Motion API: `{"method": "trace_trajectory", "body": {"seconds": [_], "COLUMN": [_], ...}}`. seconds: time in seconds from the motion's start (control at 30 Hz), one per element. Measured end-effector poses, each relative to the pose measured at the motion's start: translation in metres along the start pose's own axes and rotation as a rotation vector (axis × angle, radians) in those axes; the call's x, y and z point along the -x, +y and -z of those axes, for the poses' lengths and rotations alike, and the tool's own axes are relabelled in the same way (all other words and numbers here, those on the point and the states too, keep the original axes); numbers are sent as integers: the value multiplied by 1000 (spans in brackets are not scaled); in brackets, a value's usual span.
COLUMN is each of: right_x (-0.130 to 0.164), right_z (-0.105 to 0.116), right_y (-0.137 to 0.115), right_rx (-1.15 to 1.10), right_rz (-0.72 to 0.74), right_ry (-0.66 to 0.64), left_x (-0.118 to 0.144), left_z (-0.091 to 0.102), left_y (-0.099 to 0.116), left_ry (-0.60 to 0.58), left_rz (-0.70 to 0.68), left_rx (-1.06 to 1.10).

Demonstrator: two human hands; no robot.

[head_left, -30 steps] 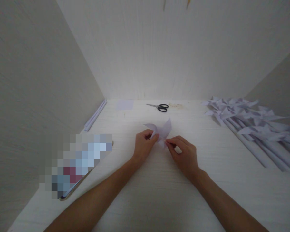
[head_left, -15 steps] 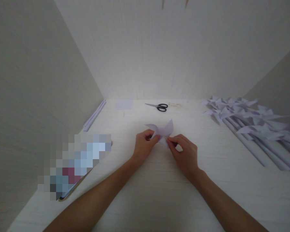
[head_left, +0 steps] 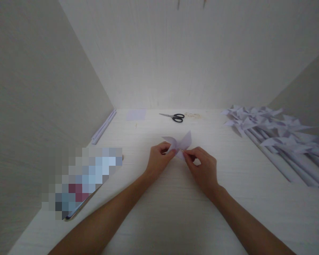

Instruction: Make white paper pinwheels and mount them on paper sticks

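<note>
Both forearms converged over the table (head_left: pixel 159 219). Left hand (head_left: pixel 158 161) and right hand (head_left: pixel 203 168) each pinched the paper pinwheel (head_left: pixel 179 142) at its centre, fingers curled.

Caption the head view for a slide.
Both hands, left hand and right hand, pinch a pale paper pinwheel above the table; scissors lie beyond.

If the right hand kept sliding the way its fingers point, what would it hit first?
The right hand points up-left, so it would first meet the paper pinwheel it pinches, then probably the left hand just beyond; depth is hard to judge.
</note>
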State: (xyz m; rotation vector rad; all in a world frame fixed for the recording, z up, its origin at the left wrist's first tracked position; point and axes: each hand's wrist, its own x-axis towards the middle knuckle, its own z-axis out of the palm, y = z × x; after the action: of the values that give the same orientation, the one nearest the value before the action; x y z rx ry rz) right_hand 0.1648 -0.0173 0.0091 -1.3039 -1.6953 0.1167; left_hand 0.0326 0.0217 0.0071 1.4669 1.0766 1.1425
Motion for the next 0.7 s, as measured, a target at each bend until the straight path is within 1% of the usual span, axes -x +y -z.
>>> {"method": "trace_trajectory", "body": {"seconds": [0.13, 0.5, 0.7], "right_x": [1, 0, 0], "right_z": [0, 1, 1], "right_y": [1, 0, -1], "right_rx": [-16, -29, -28], "right_rz": [-10, -8, -8], "right_ry": [4, 2, -2], "left_x": [0, 0, 1], "left_z": [0, -1, -1], "left_y": [-1, 2, 4], "left_ry": [-4, -2, 2], "left_rz": [-8, 30, 13], "left_rx": [2, 18, -7]}}
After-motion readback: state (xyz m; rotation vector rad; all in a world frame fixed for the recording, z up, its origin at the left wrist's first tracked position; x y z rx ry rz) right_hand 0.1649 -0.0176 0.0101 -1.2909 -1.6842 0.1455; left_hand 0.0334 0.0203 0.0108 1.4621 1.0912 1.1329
